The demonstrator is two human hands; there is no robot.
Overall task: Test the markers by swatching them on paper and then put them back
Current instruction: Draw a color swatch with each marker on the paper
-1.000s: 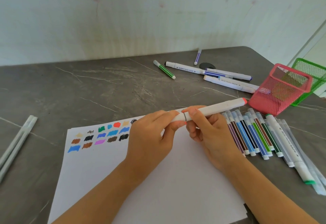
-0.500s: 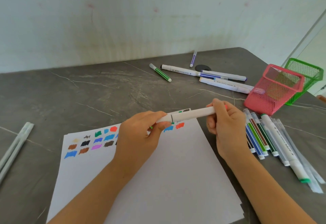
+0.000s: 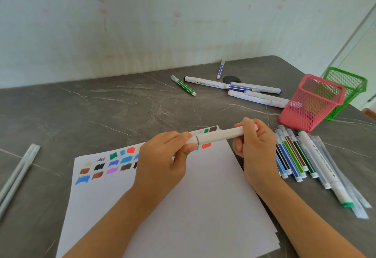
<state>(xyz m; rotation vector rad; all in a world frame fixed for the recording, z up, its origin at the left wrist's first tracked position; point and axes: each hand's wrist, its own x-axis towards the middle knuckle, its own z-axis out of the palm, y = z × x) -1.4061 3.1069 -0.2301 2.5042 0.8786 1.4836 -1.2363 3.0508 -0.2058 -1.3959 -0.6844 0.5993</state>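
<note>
The paper (image 3: 183, 207) is carrying many swatches (image 3: 114, 164) at its far-left corner, markers (image 3: 295, 156) are lying unreturned at the table's (image 3: 101, 111) right edge by the basket (image 3: 295, 119), and I am gripping a white marker (image 3: 215, 135) above the paper's far edge, left hand (image 3: 162, 162) and right hand (image 3: 256, 148) curled round its ends.

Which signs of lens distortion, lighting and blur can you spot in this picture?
Head view: wide-angle lens makes the frame at right lean; light is soft and even, with faint shadows under the left hand and right hand; no glare on the table; the marker looks slightly soft, the swatches crisp.
</note>
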